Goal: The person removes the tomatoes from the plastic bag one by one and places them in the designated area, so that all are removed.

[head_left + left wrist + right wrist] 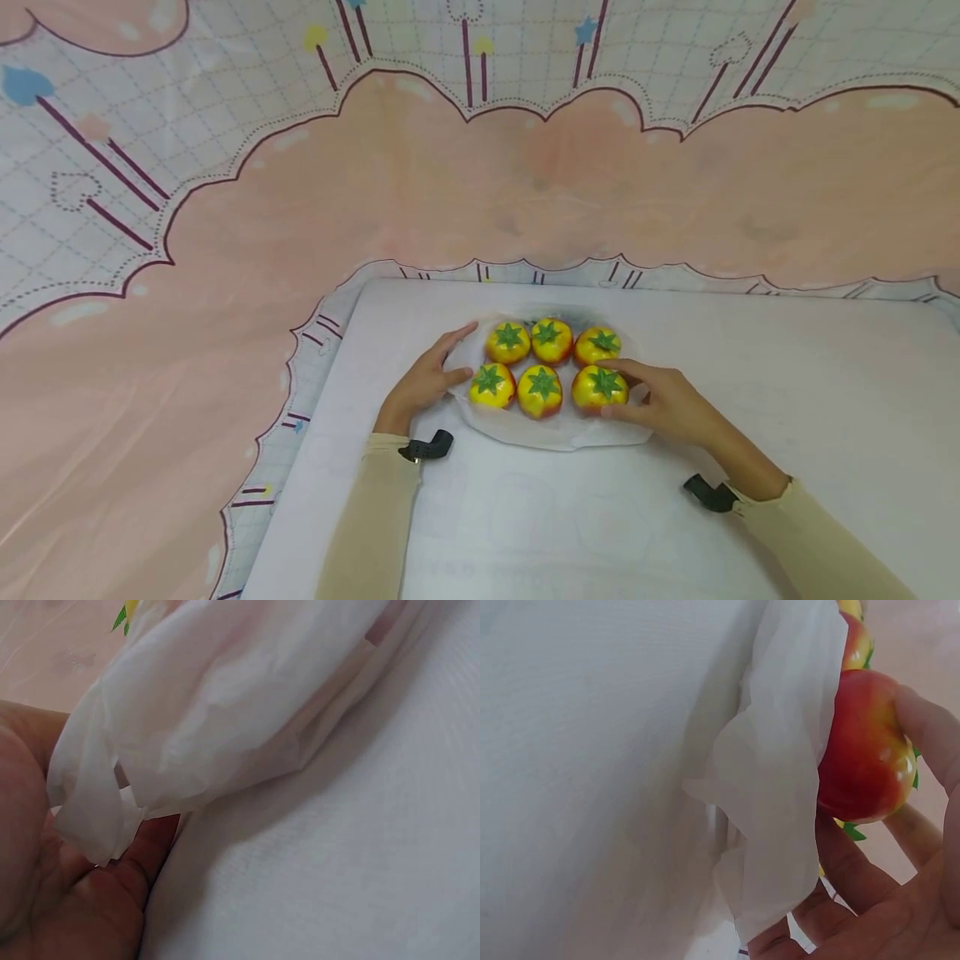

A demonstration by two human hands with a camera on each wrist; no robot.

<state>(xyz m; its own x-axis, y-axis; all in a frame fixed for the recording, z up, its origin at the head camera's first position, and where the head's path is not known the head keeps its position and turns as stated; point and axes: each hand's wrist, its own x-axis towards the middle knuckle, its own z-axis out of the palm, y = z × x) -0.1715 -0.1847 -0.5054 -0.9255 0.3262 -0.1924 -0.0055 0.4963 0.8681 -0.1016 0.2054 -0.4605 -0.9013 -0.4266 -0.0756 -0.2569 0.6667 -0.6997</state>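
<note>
Several yellow-and-red tomato-like fruits with green star-shaped leaf tops stand in two rows on a thin, crumpled white sheet or bag (517, 427). My right hand (671, 404) grips the front right fruit (600, 390) between thumb and fingers; the right wrist view shows its red, shiny side (862, 750). My left hand (423, 379) lies at the sheet's left edge, fingers extended and thumb near the front left fruit (492, 386). In the left wrist view, the sheet's loose edge (97, 817) hangs over the palm and hides part of the fingers.
The fruits stand on a white-covered table (510, 517), whose left edge runs down beside the left sleeve (371, 517). Behind and left of it hangs a pink-and-white patterned cloth (480, 183). Each wrist wears a black camera mount (427, 447).
</note>
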